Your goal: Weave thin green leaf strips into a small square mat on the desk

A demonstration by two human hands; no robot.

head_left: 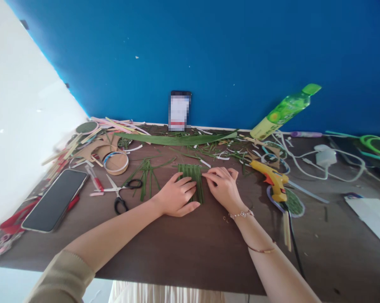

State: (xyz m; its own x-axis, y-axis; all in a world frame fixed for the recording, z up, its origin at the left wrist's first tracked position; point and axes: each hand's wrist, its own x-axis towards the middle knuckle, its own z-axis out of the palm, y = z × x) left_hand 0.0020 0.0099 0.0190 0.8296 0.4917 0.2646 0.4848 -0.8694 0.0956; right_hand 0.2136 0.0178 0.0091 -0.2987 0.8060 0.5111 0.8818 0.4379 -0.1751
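Note:
Narrow green leaf strips [190, 169] lie side by side on the brown table, joined along their far edge in a small mat. My left hand [179, 195] rests over the mat's left part, fingers stretched out and pressing it flat. At the right edge of the strips, my right hand [223, 185] has thumb and forefinger drawn together; what sits between the fingertips is too small to make out. Loose thin leaf strips [148, 174] are spread left of the mat. Beyond them lies a long broad leaf [183, 139].
Scissors [118, 190] lie open on the left, near a cardboard ring [115, 162] and a phone [55, 200]. Another phone [179, 111] leans on the blue wall. To the right are a yellow glue gun [273, 179], a tilted green bottle [284, 112] and a white charger [325, 155].

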